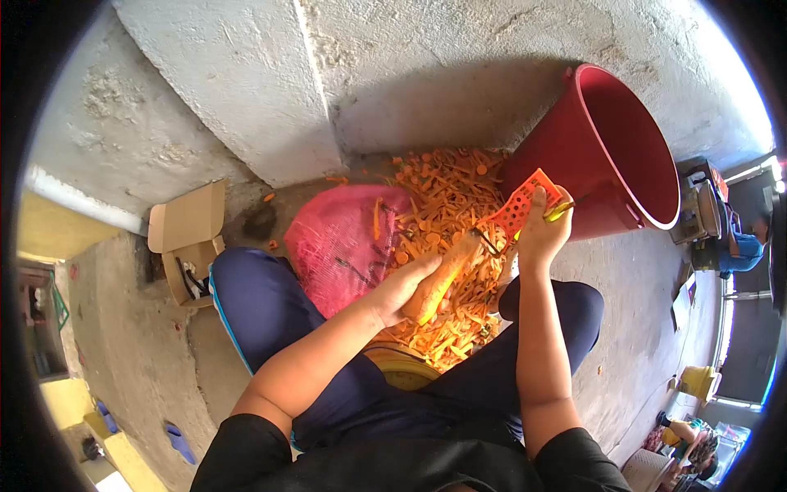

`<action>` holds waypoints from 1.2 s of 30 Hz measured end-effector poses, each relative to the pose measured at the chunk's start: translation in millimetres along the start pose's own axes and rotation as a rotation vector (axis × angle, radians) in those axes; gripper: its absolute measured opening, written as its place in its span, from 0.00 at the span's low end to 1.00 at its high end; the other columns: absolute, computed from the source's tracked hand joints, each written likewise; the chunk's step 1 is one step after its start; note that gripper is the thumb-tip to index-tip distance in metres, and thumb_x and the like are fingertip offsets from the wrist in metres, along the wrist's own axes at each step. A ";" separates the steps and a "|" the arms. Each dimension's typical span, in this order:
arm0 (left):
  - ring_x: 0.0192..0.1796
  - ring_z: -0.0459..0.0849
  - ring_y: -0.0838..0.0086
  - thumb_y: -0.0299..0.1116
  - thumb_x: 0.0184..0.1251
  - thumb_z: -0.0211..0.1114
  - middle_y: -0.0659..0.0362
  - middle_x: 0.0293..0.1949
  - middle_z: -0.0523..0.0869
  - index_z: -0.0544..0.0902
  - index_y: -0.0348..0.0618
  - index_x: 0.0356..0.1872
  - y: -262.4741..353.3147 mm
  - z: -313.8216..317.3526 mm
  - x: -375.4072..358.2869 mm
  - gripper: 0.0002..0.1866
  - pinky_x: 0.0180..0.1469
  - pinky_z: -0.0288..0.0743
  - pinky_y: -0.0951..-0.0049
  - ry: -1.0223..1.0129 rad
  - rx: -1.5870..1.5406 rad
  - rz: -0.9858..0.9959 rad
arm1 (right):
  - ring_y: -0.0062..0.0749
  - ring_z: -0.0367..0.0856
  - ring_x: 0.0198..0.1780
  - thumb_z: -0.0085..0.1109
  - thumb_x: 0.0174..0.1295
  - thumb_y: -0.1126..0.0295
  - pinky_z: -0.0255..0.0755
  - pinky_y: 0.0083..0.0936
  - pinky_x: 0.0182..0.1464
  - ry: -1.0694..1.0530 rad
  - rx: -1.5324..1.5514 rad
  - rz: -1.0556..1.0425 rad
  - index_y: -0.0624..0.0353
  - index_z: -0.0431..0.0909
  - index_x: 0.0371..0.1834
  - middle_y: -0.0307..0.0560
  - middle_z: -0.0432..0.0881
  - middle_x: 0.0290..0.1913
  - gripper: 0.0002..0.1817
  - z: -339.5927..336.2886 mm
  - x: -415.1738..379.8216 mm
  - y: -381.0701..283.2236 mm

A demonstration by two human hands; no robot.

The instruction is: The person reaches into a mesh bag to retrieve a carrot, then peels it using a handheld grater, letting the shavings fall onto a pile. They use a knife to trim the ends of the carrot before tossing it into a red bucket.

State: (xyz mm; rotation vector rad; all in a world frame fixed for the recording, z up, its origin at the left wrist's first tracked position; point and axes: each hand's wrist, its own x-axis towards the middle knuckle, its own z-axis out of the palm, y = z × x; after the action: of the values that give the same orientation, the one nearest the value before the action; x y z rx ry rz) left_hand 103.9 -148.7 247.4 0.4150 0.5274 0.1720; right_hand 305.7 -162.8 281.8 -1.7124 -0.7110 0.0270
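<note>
A large orange carrot (436, 287) lies in my left hand (408, 289), whose fingers are wrapped round its lower part. My right hand (541, 232) is closed on a yellow-handled tool (559, 211), whose dark end reaches left near the carrot's upper tip. An orange perforated piece (526, 202) shows beside the same hand; whether it belongs to the tool I cannot tell. Beneath both hands spreads a heap of orange peelings and pieces (447, 197). A pink mesh sack (340, 238) lies left of the heap.
A big red bucket (557, 164) leans by the wall at the upper right. An open cardboard box (187, 238) stands on the left. Between my legs is a yellow container (398, 373). Blue slippers (179, 443) lie lower left. Other people (742, 248) are at the far right.
</note>
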 end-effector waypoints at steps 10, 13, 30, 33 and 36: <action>0.29 0.76 0.75 0.28 0.50 0.62 0.60 0.31 0.74 0.65 0.44 0.50 3.0 -1.8 -10.1 0.24 0.26 0.75 0.74 0.000 0.291 0.133 | 0.19 0.69 0.28 0.51 0.60 0.69 0.66 0.16 0.31 0.188 0.109 -0.004 0.63 0.70 0.37 0.39 0.73 0.30 0.08 -21.8 35.5 17.0; 0.29 0.78 0.74 0.41 0.60 0.53 0.59 0.32 0.77 0.68 0.44 0.49 5.1 -9.3 -5.9 0.18 0.30 0.76 0.74 0.096 0.021 0.107 | 0.18 0.67 0.27 0.51 0.60 0.69 0.65 0.16 0.29 0.168 0.109 -0.048 0.63 0.69 0.37 0.38 0.72 0.28 0.08 -20.2 28.2 9.3; 0.41 0.79 0.71 0.46 0.66 0.44 0.56 0.43 0.78 0.69 0.42 0.50 -3.0 -10.8 12.8 0.20 0.41 0.76 0.68 0.099 -0.256 0.073 | 0.30 0.78 0.31 0.54 0.57 0.67 0.70 0.24 0.35 -0.520 0.155 0.018 0.64 0.67 0.41 0.51 0.77 0.28 0.14 10.2 -79.2 -26.1; 0.41 0.80 0.69 0.48 0.66 0.43 0.56 0.42 0.78 0.68 0.42 0.50 -1.2 -5.6 15.2 0.21 0.40 0.77 0.68 0.115 -0.244 0.100 | 0.34 0.78 0.31 0.56 0.55 0.68 0.70 0.25 0.35 -0.493 0.069 0.011 0.63 0.68 0.40 0.51 0.78 0.29 0.14 8.5 -73.7 -30.8; 0.36 0.79 0.69 0.50 0.65 0.44 0.55 0.38 0.78 0.68 0.43 0.49 2.2 6.7 6.6 0.22 0.36 0.77 0.70 0.051 -0.038 0.190 | 0.22 0.71 0.35 0.53 0.58 0.68 0.66 0.21 0.40 -0.355 -0.054 -0.037 0.64 0.67 0.41 0.44 0.74 0.32 0.13 10.2 -61.1 -24.9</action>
State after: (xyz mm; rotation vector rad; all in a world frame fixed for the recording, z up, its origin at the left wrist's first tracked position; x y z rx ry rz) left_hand 112.9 -147.3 250.5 0.4240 0.5335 0.3760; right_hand 241.2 -180.1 279.8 -1.7650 -1.0127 0.2944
